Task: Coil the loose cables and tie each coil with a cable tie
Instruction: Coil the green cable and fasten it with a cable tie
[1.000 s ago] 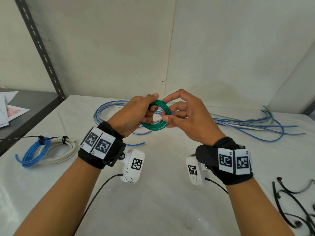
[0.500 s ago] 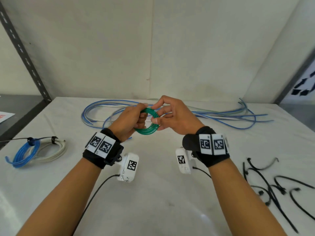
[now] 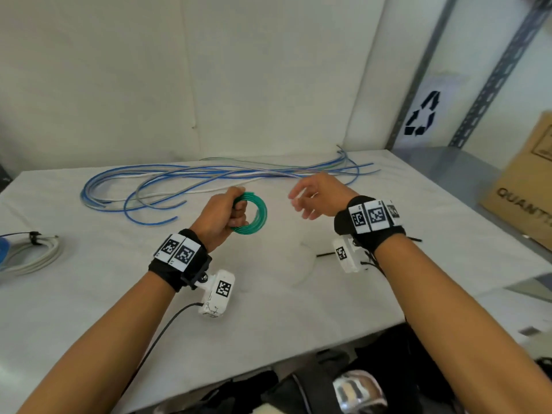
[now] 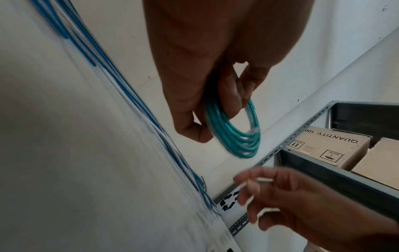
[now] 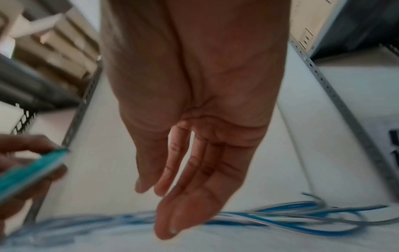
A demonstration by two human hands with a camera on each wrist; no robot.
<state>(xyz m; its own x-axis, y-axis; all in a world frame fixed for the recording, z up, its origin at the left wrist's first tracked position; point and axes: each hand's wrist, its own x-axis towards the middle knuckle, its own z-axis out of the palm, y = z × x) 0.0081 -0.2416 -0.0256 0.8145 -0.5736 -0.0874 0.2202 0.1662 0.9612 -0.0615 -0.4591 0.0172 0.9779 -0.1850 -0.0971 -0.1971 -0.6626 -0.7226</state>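
Note:
A small green cable coil [image 3: 254,215] [image 4: 235,136] hangs above the white table [image 3: 268,309], gripped on its left side by my left hand [image 3: 227,216] [image 4: 207,95]. Its edge shows at the left of the right wrist view as a green cable coil [image 5: 28,173]. My right hand [image 3: 313,198] [image 5: 190,170] hovers to the right of the coil, apart from it, fingers relaxed and empty. Loose blue and white cables [image 3: 209,177] [image 5: 280,220] sprawl across the back of the table. A black cable tie [image 3: 324,254] lies under my right wrist.
A tied white coil [image 3: 33,255] lies at the table's left edge. A metal shelf [image 3: 466,165] on the right carries a cardboard box [image 3: 525,192]. A recycling sign [image 3: 421,115] hangs on the wall. Dark items lie below the table's front edge.
My right hand has let go of the green coil and moved off to the right. The left hand keeps the coil. The head view has swung right.

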